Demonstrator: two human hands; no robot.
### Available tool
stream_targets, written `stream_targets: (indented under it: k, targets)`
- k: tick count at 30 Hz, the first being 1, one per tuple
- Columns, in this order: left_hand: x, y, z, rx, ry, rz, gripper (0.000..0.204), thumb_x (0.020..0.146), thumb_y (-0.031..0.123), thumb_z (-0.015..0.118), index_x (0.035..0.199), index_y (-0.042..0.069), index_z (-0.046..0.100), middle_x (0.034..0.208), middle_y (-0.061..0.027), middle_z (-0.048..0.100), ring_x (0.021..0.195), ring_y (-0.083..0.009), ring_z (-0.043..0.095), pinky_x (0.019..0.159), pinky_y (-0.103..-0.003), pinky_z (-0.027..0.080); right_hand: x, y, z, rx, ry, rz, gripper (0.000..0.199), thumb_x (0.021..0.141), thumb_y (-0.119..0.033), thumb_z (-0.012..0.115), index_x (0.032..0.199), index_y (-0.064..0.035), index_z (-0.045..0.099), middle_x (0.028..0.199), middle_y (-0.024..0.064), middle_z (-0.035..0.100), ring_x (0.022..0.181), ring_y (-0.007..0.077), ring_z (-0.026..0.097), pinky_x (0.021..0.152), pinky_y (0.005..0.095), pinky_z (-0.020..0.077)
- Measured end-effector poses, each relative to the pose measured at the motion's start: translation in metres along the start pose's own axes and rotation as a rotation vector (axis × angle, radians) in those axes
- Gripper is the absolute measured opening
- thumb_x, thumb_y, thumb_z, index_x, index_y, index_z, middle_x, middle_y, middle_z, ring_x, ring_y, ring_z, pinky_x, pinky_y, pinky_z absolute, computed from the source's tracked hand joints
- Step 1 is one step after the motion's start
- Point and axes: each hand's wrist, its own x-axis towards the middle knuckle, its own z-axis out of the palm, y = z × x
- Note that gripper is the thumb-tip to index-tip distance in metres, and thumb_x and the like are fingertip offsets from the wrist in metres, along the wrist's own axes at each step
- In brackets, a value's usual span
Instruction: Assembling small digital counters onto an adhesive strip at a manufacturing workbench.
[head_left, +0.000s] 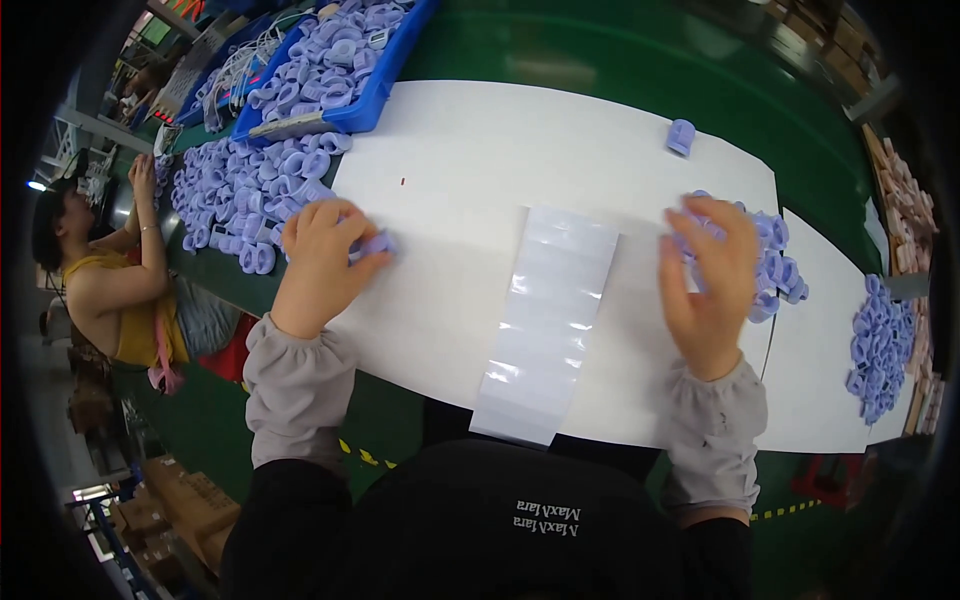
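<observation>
One lilac ring (381, 243), likely light and springy, is inviting a rim hold; the left hand (322, 262) is pinching it, while the right hand (712, 285) is hovering, fingers spread.

Bright ctr, glare on strip (548, 325); dk, distorted edges.

Co-worker in yellow (122, 310), brown cardboard boxes (188, 500), green floor (212, 425)

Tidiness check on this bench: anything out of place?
Two minor things: one lavender piece sits alone near the far edge of the white board, and a reddish speck, too small to identify, shows toward its left.
</observation>
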Motion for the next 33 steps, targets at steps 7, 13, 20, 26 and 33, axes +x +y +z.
stream_targets:
  k: [7,13,20,26,33]
  targets:
    - [0.068,0.101,0.025,-1.022,-0.169,0.093,0.018,0.079,0.013,0.076,0.089,0.005,0.063,0.083,-0.0014,0.058,0.074,-0.0113,0.053,0.064,-0.022,0.041,-0.011,-0.025,0.022,0.551,-0.198,0.171,0.034,0.078,0.001,0.068,0.112,0.002,0.062,0.104,0.0132,0.063,0.088,0.0253,0.06,0.077,0.0325,0.0469]
    - [0.071,0.135,0.048,-1.724,-0.635,-0.18,0.015,0.095,0.021,0.059,0.093,0.006,0.062,0.07,0.0016,0.054,0.061,-0.0074,0.046,0.058,-0.019,0.04,-0.016,-0.017,0.022,0.675,-0.227,0.511,0.035,0.087,-0.006,0.064,0.121,0.0035,0.058,0.105,0.0115,0.065,0.088,0.0152,0.061,0.075,0.0263,0.0483]
    - [0.071,0.133,0.079,-1.356,-0.108,0.356,0.017,0.094,0.015,0.057,0.099,0.0,0.061,0.09,-0.0048,0.054,0.083,-0.0104,0.049,0.07,-0.022,0.043,-0.016,-0.013,0.019,0.72,-0.272,0.461,0.033,0.096,-0.01,0.051,0.126,0.0016,0.056,0.121,0.0136,0.061,0.104,0.0172,0.058,0.086,0.0272,0.0458]
    - [0.064,0.138,0.079,-1.383,-0.236,0.289,0.019,0.094,0.01,0.056,0.11,0.0,0.059,0.095,-0.0058,0.057,0.086,-0.0129,0.054,0.075,-0.025,0.046,-0.015,-0.007,0.023,0.702,-0.207,0.354,0.037,0.094,-0.008,0.053,0.131,-0.0001,0.053,0.127,0.0121,0.057,0.107,0.0171,0.054,0.09,0.0285,0.0435]
    - [0.063,0.136,0.069,-1.558,-0.501,0.17,0.033,0.098,0.014,0.051,0.127,-0.002,0.051,0.108,-0.0067,0.062,0.094,-0.0124,0.058,0.087,-0.027,0.049,-0.016,-0.01,0.02,0.75,-0.229,0.475,0.042,0.092,-0.007,0.058,0.132,-0.0003,0.051,0.125,0.0115,0.058,0.104,0.0166,0.055,0.091,0.0287,0.0432]
